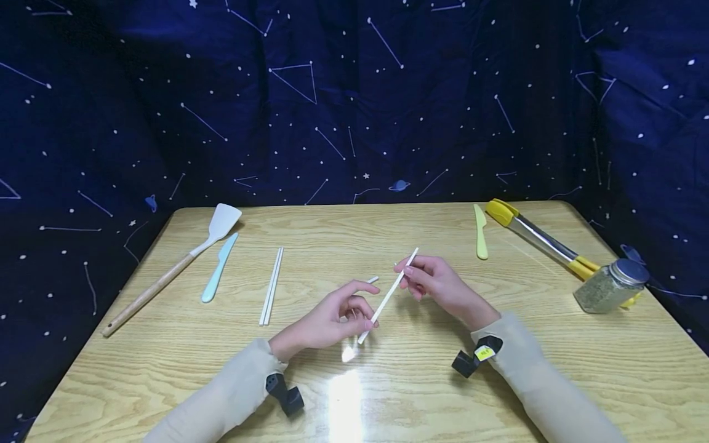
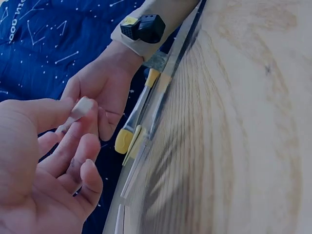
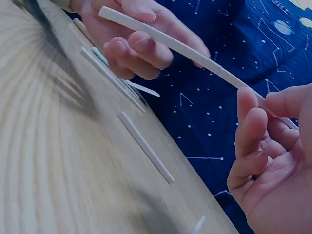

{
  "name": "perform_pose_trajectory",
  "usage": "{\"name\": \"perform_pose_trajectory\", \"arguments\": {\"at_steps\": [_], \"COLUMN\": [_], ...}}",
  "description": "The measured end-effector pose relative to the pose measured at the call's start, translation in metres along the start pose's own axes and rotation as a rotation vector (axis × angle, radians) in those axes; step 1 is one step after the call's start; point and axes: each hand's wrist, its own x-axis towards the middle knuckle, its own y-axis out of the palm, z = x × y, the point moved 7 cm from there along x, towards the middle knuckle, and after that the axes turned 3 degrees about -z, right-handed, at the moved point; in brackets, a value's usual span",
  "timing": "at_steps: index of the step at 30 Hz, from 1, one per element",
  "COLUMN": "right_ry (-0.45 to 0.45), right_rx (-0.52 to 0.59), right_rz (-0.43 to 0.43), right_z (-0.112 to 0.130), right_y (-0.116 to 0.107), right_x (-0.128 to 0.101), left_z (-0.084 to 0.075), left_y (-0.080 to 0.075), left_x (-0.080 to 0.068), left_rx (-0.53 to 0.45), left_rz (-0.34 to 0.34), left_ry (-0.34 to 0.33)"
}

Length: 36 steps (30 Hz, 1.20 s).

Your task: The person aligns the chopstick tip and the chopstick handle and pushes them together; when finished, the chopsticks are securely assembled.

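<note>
both hands pinch one white chopstick [image 1: 388, 295] above the table [image 1: 498, 381]: left hand [image 1: 327, 323] at its lower end, right hand [image 1: 437, 283] near the upper. its mate [image 1: 370, 281] lies under them; a second pair [image 1: 271, 294] rests untouched further left.

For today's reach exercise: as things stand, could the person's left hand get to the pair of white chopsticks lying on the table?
Probably yes, but not freely: the left hand already pinches a white chopstick, shared with the right hand. The pair of chopsticks lies close on its left, with bare table between and nothing blocking.
</note>
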Motion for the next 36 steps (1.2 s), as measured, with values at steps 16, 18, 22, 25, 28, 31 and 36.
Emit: {"name": "perform_pose_trajectory", "arguments": {"at_steps": [16, 18, 22, 25, 28, 31, 36], "right_ry": [0.006, 0.002, -0.001, 0.003, 0.009, 0.024, 0.074], "right_rx": [-0.067, -0.057, -0.045, -0.043, -0.056, -0.088, -0.162], "right_rz": [0.121, 0.133, 0.148, 0.155, 0.159, 0.130, 0.027], "right_z": [0.004, 0.004, 0.004, 0.003, 0.000, -0.005, -0.010], "right_y": [0.032, 0.034, 0.036, 0.036, 0.034, 0.026, 0.004], "right_x": [-0.004, -0.004, -0.004, -0.004, -0.003, -0.001, 0.003], "left_z": [-0.009, -0.008, -0.005, -0.003, -0.001, 0.002, 0.007], "left_y": [0.009, 0.009, 0.009, 0.008, 0.006, 0.001, -0.012], "left_x": [0.001, 0.001, 0.001, 0.001, 0.000, -0.001, -0.002], "left_rx": [0.026, 0.008, -0.023, -0.019, -0.004, 0.021, 0.032], "left_rz": [0.066, 0.063, 0.061, 0.065, 0.066, 0.059, 0.035], "left_ry": [0.060, 0.036, 0.001, -0.004, -0.003, -0.003, -0.019]}}
